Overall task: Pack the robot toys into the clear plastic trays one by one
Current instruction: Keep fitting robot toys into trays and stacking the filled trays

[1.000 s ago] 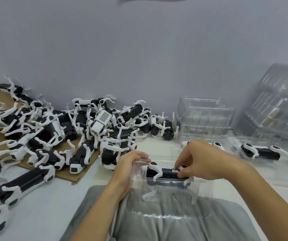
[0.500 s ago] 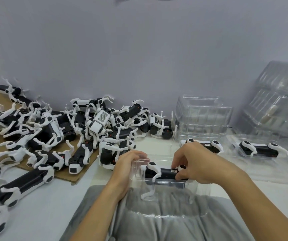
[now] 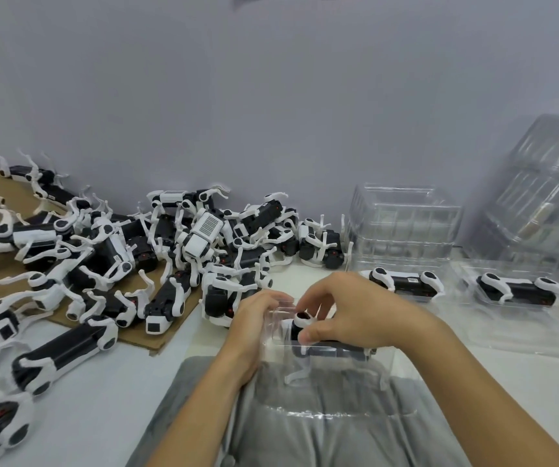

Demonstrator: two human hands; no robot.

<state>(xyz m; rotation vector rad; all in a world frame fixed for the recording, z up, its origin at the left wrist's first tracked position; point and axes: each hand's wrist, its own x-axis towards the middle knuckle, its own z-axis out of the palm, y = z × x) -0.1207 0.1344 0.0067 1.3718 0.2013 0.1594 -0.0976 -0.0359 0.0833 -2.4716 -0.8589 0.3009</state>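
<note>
A black-and-white robot toy [image 3: 330, 347] lies inside a clear plastic tray [image 3: 335, 389] that rests on my lap at the table's front edge. My left hand [image 3: 254, 323] grips the tray's left end. My right hand [image 3: 349, 311] reaches over the toy from the right, its thumb and fingers curled round the toy's white shoulder joint. Most of the toy's body is hidden under that hand. Two more packed trays [image 3: 406, 286] [image 3: 520, 293] lie to the right, each with one toy in it.
A big heap of loose robot toys [image 3: 200, 241] covers the table's left half, partly on a brown cardboard sheet [image 3: 143, 335]. Stacks of empty clear trays [image 3: 402, 230] [image 3: 547, 197] stand against the wall at right. Grey fabric [image 3: 305, 433] lies over my lap.
My right hand has slid leftward along the toy to its left end. The left hand and the tray have stayed in place.
</note>
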